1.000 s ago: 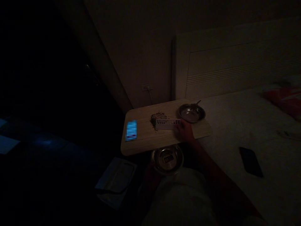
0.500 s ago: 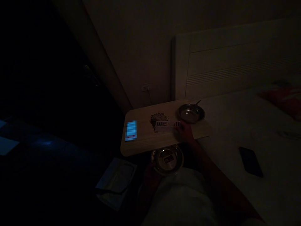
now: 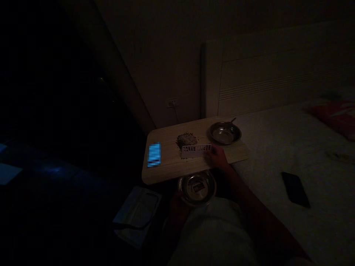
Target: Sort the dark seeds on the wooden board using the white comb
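The room is very dark. My right hand (image 3: 217,156) is closed on the right end of a pale, flat piece with a row of slots (image 3: 191,152), whose exact kind I cannot make out. It stands on edge on a wooden-topped table (image 3: 166,171), at the near side of a heap of small dark and light grains (image 3: 187,139). Below the table edge my left hand (image 3: 179,207) grips the left rim of a shiny metal bowl (image 3: 191,200), held over my lap. Something small with a dark label lies or sticks in its bottom.
A second metal bowl (image 3: 225,137) with a handle sticking out behind sits at the table's right. A lit phone (image 3: 154,154) lies on the left. Right is a bed (image 3: 266,147) with a dark phone (image 3: 295,189). A pale bag (image 3: 137,216) is low left.
The slotted piece has come slightly toward me and left, with its flat face now showing more. My left hand and its bowl have hardly moved.
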Available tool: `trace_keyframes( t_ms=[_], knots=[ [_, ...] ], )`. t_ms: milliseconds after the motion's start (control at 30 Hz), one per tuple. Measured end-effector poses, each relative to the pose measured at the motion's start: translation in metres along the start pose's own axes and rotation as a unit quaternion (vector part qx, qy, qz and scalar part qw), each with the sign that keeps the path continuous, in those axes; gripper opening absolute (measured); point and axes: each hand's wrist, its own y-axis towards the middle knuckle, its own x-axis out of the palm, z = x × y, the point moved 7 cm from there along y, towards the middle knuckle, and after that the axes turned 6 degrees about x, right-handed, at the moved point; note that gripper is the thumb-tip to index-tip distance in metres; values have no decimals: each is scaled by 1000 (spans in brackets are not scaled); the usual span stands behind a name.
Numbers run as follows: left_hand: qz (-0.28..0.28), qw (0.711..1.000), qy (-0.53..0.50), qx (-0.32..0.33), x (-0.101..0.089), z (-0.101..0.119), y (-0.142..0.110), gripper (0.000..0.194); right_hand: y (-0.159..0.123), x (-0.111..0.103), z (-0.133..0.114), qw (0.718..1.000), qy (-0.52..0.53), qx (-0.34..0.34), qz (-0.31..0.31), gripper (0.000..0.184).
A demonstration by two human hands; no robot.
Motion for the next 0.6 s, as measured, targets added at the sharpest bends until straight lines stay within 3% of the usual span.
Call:
trace_keyframes(
  t_ms=[133, 467, 600],
  knots=[
    [46, 999, 22, -4, -8, 0, 0, 22, -1, -1, 2, 1000, 7, 10, 3, 24],
    [53, 998, 24, -17, -6, -1, -1, 26, -8, -5, 1, 1000, -9, 7, -10, 24],
    [31, 999, 23, -17, -5, 2, -4, 30, -10, -7, 3, 1000, -5, 13, -12, 25]
  ],
)
